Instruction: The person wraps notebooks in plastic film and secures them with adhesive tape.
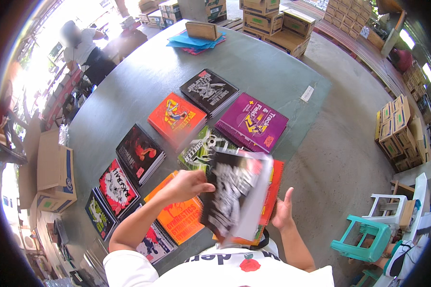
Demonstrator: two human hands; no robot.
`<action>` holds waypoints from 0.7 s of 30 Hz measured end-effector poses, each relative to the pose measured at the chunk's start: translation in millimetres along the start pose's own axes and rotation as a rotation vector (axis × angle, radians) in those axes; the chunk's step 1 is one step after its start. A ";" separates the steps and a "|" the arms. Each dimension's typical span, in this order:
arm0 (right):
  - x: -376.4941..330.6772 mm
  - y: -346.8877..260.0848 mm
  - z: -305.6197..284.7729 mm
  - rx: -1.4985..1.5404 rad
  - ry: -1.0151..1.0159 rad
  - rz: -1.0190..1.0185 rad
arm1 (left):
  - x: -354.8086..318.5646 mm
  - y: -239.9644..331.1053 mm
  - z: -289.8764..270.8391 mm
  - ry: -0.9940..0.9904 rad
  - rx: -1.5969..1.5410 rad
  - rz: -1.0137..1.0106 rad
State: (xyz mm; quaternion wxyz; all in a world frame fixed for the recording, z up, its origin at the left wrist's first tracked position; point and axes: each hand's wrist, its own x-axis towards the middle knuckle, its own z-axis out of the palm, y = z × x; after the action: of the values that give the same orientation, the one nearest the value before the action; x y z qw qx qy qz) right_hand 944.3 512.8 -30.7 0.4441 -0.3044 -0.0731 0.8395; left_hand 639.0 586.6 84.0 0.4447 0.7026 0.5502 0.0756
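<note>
My left hand (189,185) pinches the edge of a black spiral notebook (225,196) with white lettering, tilted and blurred by motion, its white pages showing. Behind it are orange-red notebooks (277,174), mostly hidden. My right hand (283,211) supports these at their right edge, thumb stretched up and some fingers hidden. Under and beyond the black notebook lies a green soccer notebook (196,150). An orange gymnastics notebook (182,220) lies below my left forearm. Farther off lie a purple notebook (254,122), another orange notebook (177,117) and another black notebook (209,91).
More notebooks, including a dark one (140,152) and a red one (119,186), lie along the left of the grey-green table (292,91). Blue sheets (191,42) lie under a wooden block at the far end. Cartons (55,177), stools (361,237) and another person (88,48) surround it.
</note>
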 end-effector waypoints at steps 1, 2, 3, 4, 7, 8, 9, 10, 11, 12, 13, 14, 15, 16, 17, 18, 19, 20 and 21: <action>-4.4 -3.4 7.9 0.001 -0.032 -0.006 | 22.1 -11.9 6.1 0.136 0.014 0.083; -6.0 -5.3 11.7 0.002 -0.061 -0.015 | 48.0 -22.9 9.5 0.269 0.026 0.169; -4.8 -4.1 6.7 0.144 -0.123 -0.015 | 79.1 -20.8 1.2 0.390 0.028 0.139; -6.4 -3.7 8.0 -0.044 -0.065 -0.022 | 111.9 -17.7 -9.5 0.514 0.029 0.103; -1.3 3.0 15.1 -0.457 0.121 -0.087 | 185.7 -20.7 -9.7 0.660 0.282 -0.061; 0.9 6.2 15.3 -0.461 0.161 -0.098 | 198.1 -12.1 -4.7 0.551 0.374 -0.202; 3.2 9.1 16.3 -0.465 0.198 -0.106 | 210.6 -17.4 2.7 0.588 0.408 -0.201; 4.5 11.9 18.1 -0.467 0.233 -0.109 | 215.8 -20.4 4.0 0.685 0.347 -0.152; 5.7 12.8 23.9 -0.456 0.272 -0.153 | 219.7 -24.2 3.0 0.784 0.285 -0.106; 7.4 14.8 24.3 -0.444 0.278 -0.149 | 220.7 -30.7 2.5 0.883 0.225 -0.066; 10.0 17.2 22.9 -0.434 0.282 -0.143 | 222.8 -37.7 0.5 1.058 0.119 0.019; 11.1 15.8 20.2 -0.421 0.295 -0.150 | 217.2 -25.0 -10.3 1.022 -0.216 0.106; 10.5 15.5 21.6 -0.436 0.351 -0.109 | 211.3 -20.8 -30.1 1.066 -0.413 0.186; 11.8 15.6 21.6 -0.423 0.338 -0.099 | 202.7 -7.2 -52.3 1.120 -0.643 0.403; 14.6 14.6 17.2 -0.407 0.337 -0.085 | 190.7 13.5 -69.2 1.147 -0.879 0.616; 15.4 10.9 12.7 -0.388 0.351 -0.074 | 171.0 47.3 -83.3 1.261 -0.639 0.564; 15.2 9.4 16.7 -0.502 0.360 -0.089 | 146.5 70.1 -101.9 1.342 -0.413 0.472; 13.0 7.2 18.1 -0.394 0.317 -0.048 | 126.3 89.9 -109.2 1.320 -0.318 0.439; 12.8 4.9 19.8 -0.292 0.262 -0.003 | 117.4 94.5 -104.6 1.211 -0.293 0.505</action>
State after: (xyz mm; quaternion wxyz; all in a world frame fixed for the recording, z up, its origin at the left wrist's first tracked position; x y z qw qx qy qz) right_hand 924.1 523.0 -22.4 0.4024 -0.4721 -0.1364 0.7724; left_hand 688.3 742.0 168.0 0.1171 0.5757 0.5053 0.6320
